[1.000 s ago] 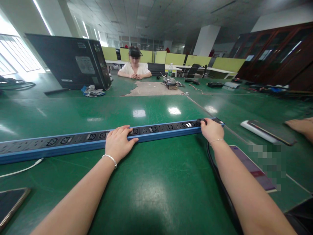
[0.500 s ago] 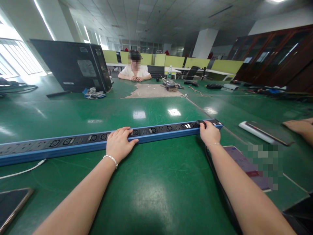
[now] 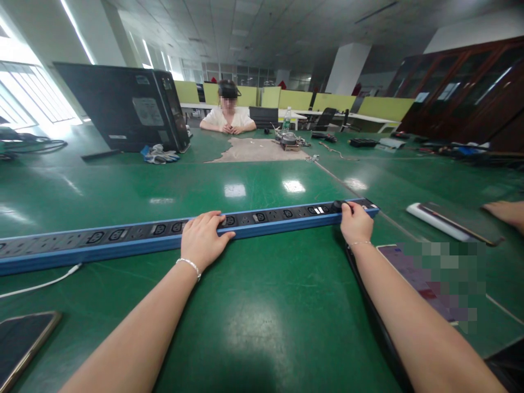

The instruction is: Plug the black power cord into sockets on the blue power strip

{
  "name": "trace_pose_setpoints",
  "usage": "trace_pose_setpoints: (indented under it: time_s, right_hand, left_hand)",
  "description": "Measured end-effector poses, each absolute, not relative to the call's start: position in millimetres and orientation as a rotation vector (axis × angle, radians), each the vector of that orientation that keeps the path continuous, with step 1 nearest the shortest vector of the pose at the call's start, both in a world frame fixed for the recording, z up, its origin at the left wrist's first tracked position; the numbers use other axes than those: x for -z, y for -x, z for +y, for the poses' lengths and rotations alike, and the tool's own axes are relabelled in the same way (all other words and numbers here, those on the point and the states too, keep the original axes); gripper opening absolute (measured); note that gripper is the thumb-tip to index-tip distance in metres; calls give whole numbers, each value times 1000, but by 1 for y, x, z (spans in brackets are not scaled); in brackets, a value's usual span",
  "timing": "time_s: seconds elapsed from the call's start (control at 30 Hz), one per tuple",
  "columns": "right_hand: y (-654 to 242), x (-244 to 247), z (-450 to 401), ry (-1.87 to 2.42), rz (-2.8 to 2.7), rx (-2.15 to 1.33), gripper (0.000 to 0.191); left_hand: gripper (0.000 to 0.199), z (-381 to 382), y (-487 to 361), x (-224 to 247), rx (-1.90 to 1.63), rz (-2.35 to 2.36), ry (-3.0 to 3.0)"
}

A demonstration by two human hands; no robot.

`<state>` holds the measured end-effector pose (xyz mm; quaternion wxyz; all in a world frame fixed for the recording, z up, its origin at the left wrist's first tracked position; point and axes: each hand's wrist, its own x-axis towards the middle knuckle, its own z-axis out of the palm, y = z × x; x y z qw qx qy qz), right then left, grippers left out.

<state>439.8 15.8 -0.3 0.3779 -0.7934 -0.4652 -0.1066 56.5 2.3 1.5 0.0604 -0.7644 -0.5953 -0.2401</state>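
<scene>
A long blue-edged power strip with black sockets runs across the table from the left edge. My left hand is wrapped over its middle, fingers on the top face and thumb along the near side. Close to the strip's right end, my right hand grips a black plug, which sits over the sockets just beyond a pair with white labels. How deep the plug goes into a socket is hidden. A black cable hangs below this hand and runs under my right forearm.
Left of my arms lie a phone and a white cable. A white-and-dark device and a purple sheet lie right, near another person's hand. Across the table are a computer case, gloves and a seated person.
The whole view has shifted slightly, so everything appears a little further right. Both hands keep their places on the strip and the plug.
</scene>
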Motion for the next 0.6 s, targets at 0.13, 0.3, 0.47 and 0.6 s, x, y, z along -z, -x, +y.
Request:
trace_pose_setpoints:
  time_s: [0.13,0.3,0.47,0.6]
  right_hand:
    - [-438,0,17,2023,-1147,264,47]
    - [-439,6,22,1972,-1065,232,46]
    - [-447,14,28,1867,-1017,148,48]
    - [-450,15,30,1816,-986,116,48]
  left_hand:
    - [39,2,-57,-1,723,-1806,2308]
    - [38,2,-57,0,750,-1794,2307]
    - [39,1,-57,-1,766,-1784,2310]
    - [40,1,-57,-1,779,-1781,2325]
